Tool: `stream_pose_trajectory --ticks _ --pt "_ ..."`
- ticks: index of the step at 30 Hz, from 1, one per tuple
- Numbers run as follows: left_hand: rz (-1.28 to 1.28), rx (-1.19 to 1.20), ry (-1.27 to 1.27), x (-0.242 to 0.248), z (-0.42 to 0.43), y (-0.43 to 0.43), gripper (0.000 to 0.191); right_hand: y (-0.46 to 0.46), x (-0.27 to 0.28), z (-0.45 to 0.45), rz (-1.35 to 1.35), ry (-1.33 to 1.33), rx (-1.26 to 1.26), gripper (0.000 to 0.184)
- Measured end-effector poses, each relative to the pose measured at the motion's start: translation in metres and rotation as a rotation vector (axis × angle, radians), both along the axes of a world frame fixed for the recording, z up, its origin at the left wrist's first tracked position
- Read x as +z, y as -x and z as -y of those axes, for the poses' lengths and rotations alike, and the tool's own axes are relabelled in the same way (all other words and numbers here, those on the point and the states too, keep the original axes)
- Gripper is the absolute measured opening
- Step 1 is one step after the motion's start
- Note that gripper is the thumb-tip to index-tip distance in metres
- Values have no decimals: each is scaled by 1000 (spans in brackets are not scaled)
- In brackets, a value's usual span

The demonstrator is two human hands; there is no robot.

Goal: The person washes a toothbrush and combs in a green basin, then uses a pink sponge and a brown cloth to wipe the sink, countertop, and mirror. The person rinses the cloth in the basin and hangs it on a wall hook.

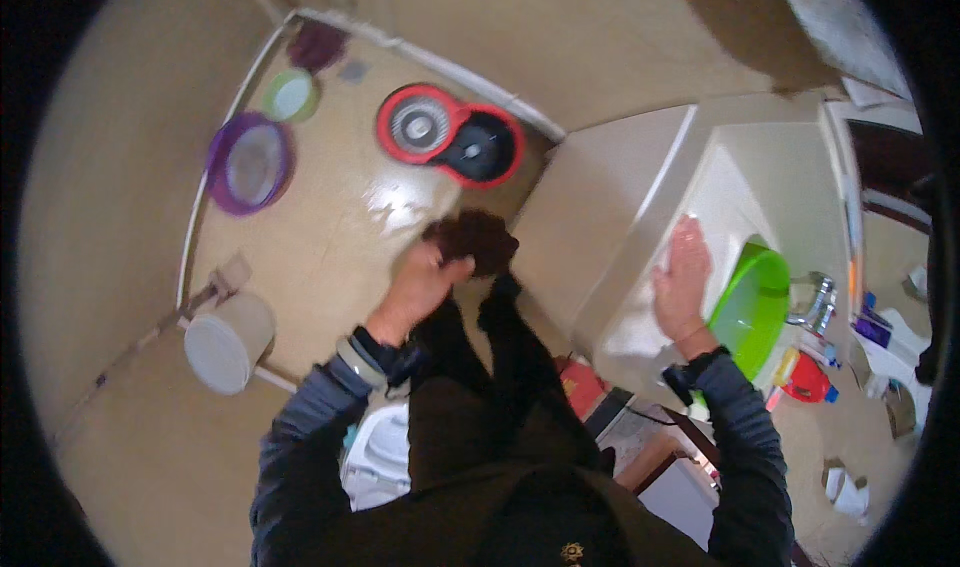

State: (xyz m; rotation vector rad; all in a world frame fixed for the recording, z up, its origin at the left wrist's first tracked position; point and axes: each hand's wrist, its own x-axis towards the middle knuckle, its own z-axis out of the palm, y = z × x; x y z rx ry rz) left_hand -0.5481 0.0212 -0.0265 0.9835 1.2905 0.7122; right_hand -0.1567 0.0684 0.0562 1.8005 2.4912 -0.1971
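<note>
My left hand (420, 285) grips a bunched dark maroon cloth (484, 243), which hangs above the floor in front of my legs. On the right, my right hand (682, 282) is spread flat with its palm down and holds nothing. It is over the white inside of a tub (712, 192); whether it touches the surface is hard to tell. Just beside that hand, a bright green plastic basin (780, 282) stands tilted in the tub. A chrome faucet (819, 302) rises behind the basin.
A red-rimmed spin mop bucket (455, 158) stands on the wet tiled floor (330, 214). Along the left wall are a purple basin (217, 169), a small green bowl (307, 98) and a white bucket (229, 342). Bottles (810, 379) crowd the tub's right side.
</note>
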Motion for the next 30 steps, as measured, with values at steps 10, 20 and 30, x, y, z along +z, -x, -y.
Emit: stream_pose_trajectory --ticks 10,20,30 --pt "-30 508 -148 137 -49 127 23 164 37 53 -503 555 342 81" --pt "285 579 -465 215 -120 109 22 347 -64 186 -552 1588 713 45" --pt "138 407 -218 117 -120 104 23 294 8 139 -1240 1443 605 21"
